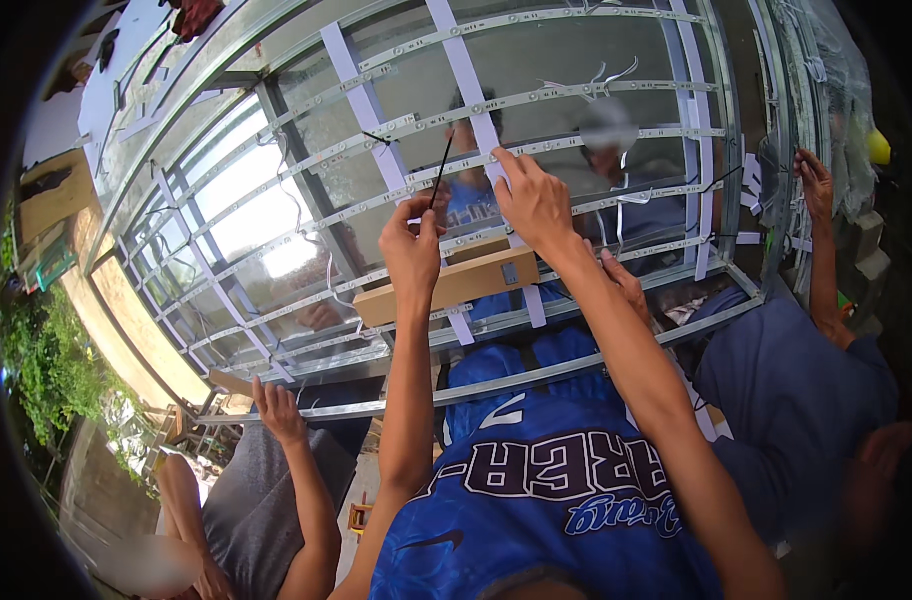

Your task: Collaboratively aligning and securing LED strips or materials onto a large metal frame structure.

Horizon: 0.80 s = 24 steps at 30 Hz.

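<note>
My left hand point(412, 248) pinches a thin black cable tie point(442, 172) between thumb and fingertips, and the tie points upward. My right hand point(536, 203) is stretched out with its fingertips at a pale lilac cross strip point(473, 85). Rows of LED light bars point(549, 94) run across the cross strips inside a metal frame point(521, 383). Another black cable tie point(381, 138) sticks out where a bar meets the strip to the left. A long brown cardboard box point(446, 286) lies across the lower bars beneath my wrists.
A shiny reflective panel point(316, 120) lies behind the bars. Loose white wires point(624, 195) hang from them. Co-workers' hands are close: one point(279, 412) at the frame's left, one point(626, 283) beside my right forearm, another point(814, 182) at the right edge.
</note>
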Each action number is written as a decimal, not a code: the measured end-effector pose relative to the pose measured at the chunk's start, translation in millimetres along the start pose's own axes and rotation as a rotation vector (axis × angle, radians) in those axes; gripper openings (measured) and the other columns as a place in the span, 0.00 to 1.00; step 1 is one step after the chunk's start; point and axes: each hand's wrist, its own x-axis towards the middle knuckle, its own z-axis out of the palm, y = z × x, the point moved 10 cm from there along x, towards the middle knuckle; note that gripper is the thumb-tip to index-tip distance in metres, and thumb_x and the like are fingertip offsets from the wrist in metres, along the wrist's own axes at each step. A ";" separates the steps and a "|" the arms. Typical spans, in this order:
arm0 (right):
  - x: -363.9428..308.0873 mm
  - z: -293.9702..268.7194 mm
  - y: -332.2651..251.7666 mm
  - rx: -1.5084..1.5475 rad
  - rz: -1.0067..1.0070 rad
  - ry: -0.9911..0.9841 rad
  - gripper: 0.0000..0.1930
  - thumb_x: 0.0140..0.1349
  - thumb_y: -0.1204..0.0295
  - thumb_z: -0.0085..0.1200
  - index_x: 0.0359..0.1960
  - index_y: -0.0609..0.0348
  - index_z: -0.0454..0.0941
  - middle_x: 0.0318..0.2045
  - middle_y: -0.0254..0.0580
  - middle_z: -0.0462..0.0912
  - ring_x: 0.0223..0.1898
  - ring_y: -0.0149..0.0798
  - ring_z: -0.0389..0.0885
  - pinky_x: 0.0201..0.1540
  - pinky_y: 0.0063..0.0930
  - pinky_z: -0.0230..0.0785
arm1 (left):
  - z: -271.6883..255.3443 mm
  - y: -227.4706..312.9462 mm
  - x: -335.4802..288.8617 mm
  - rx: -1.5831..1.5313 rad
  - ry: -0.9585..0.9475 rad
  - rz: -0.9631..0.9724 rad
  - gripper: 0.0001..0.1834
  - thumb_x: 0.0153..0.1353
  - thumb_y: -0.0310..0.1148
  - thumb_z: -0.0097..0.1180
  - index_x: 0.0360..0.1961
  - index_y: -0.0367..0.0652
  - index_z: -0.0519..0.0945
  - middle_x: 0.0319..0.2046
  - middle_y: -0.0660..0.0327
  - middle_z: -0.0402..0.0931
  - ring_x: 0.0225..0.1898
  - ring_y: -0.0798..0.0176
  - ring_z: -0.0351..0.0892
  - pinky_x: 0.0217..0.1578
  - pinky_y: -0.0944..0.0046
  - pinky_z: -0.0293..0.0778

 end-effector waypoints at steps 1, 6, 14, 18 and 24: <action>0.8 7.7 4.8 -0.048 0.051 -0.056 0.20 0.58 0.71 0.49 0.54 0.52 0.72 0.35 0.50 0.79 0.33 0.57 0.80 0.37 0.48 0.73 | -1.0 -0.2 0.2 0.007 0.000 -0.007 0.09 0.59 0.22 0.52 0.39 0.32 0.80 0.32 0.56 0.82 0.24 0.66 0.81 0.25 0.68 0.74; 8.6 9.7 -5.5 -0.065 0.144 -0.090 0.21 0.58 0.69 0.49 0.55 0.52 0.69 0.36 0.50 0.79 0.34 0.57 0.80 0.38 0.48 0.74 | -8.0 -2.4 4.4 0.021 0.019 -0.036 0.09 0.59 0.23 0.52 0.40 0.32 0.80 0.30 0.55 0.82 0.25 0.66 0.81 0.26 0.68 0.74; 50.3 8.0 34.1 0.225 0.210 0.157 0.16 0.58 0.66 0.54 0.46 0.60 0.76 0.26 0.46 0.79 0.28 0.47 0.80 0.30 0.40 0.71 | 4.1 3.4 18.6 0.075 -0.049 -0.052 0.10 0.58 0.24 0.53 0.39 0.30 0.80 0.29 0.52 0.82 0.24 0.63 0.84 0.26 0.65 0.76; 48.2 62.3 63.3 1.117 0.814 -0.170 0.16 0.57 0.64 0.60 0.41 0.63 0.78 0.21 0.35 0.75 0.13 0.25 0.66 0.13 0.18 0.54 | 23.1 -9.5 35.1 0.002 -0.092 -0.160 0.11 0.58 0.25 0.53 0.39 0.29 0.81 0.24 0.52 0.82 0.23 0.62 0.84 0.25 0.64 0.77; 53.5 67.5 64.7 1.223 0.896 -0.176 0.12 0.57 0.68 0.62 0.37 0.63 0.78 0.21 0.32 0.73 0.12 0.19 0.58 0.12 0.13 0.42 | 28.6 0.0 63.2 0.074 -0.103 -0.137 0.13 0.55 0.25 0.52 0.40 0.28 0.81 0.23 0.52 0.81 0.22 0.63 0.82 0.23 0.66 0.77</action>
